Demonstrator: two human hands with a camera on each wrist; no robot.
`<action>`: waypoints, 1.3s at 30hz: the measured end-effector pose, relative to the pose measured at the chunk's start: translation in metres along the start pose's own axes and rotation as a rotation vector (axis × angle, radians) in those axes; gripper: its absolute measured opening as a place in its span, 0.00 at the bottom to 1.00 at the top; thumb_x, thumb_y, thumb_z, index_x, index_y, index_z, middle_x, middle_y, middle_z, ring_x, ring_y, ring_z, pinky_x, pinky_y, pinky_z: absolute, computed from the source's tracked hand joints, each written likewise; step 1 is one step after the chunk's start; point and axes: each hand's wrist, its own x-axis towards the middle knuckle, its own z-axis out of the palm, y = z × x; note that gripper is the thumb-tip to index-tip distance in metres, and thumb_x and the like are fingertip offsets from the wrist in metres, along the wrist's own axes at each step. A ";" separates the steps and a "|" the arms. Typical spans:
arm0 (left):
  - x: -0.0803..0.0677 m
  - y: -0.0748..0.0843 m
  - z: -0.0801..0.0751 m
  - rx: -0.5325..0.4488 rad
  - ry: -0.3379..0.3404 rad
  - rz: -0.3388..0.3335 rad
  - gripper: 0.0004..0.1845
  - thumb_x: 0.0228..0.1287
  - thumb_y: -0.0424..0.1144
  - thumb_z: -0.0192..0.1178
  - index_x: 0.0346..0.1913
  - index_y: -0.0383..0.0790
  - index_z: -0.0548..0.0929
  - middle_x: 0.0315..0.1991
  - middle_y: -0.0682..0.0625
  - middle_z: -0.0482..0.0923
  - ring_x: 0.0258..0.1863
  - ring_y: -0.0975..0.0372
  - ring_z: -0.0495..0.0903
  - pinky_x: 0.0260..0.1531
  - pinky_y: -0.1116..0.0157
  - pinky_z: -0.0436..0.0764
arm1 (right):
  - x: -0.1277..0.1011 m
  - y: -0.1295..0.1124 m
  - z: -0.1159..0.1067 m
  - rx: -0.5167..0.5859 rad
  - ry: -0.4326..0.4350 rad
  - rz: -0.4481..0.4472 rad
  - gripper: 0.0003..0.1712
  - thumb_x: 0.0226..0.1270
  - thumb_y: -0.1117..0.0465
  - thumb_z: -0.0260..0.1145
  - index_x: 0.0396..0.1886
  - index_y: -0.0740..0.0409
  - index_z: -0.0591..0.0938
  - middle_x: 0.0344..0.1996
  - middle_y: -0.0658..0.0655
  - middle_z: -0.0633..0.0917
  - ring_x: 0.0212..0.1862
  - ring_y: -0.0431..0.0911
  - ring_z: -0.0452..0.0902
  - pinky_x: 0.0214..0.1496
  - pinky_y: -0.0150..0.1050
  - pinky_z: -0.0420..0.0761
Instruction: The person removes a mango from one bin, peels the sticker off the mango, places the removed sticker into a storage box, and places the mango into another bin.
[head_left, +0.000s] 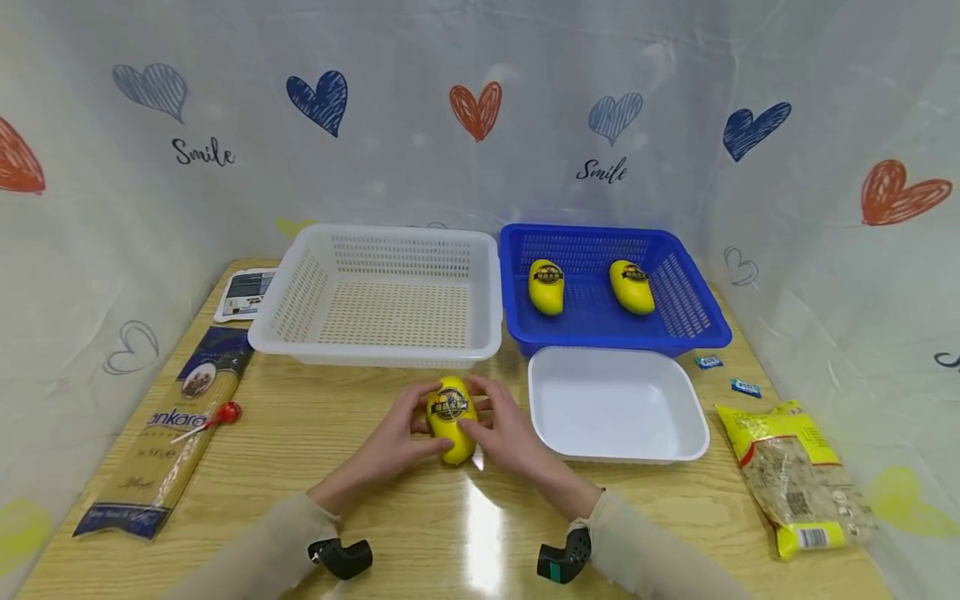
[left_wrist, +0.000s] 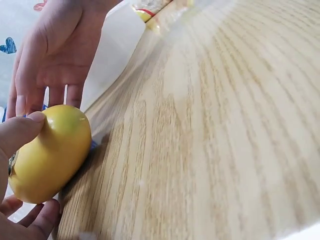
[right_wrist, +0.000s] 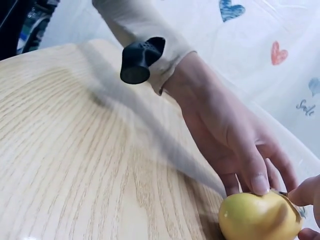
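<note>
A yellow mango (head_left: 454, 442) with a dark printed label is between my two hands, in front of the baskets. My left hand (head_left: 397, 440) grips it from the left, its thumb on the near side and its fingertips farther up. On the other side my right hand (head_left: 512, 432) holds it, thumb against the skin. In the left wrist view the plain side of the mango (left_wrist: 60, 150) faces the camera, with left thumb and fingers around it. The right wrist view shows the mango (right_wrist: 255, 217) at the lower edge, mostly cutting off the right hand (right_wrist: 310, 192).
A white basket (head_left: 405, 354) stands at the back, beside a blue basket (head_left: 600, 333) with two mangoes. Before the latter is a white tray (head_left: 618, 404). Pasta (head_left: 168, 433) and a red lollipop (head_left: 228, 412) lie left; a yellow bag (head_left: 798, 475) and small blue packets (head_left: 746, 388) lie right.
</note>
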 end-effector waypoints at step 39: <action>-0.006 0.021 0.011 0.233 0.098 -0.075 0.45 0.48 0.36 0.76 0.69 0.34 0.63 0.67 0.37 0.57 0.53 0.52 0.70 0.46 0.60 0.78 | -0.008 -0.048 -0.073 -0.140 0.245 -0.284 0.04 0.66 0.67 0.66 0.39 0.56 0.84 0.38 0.52 0.82 0.40 0.42 0.79 0.42 0.34 0.82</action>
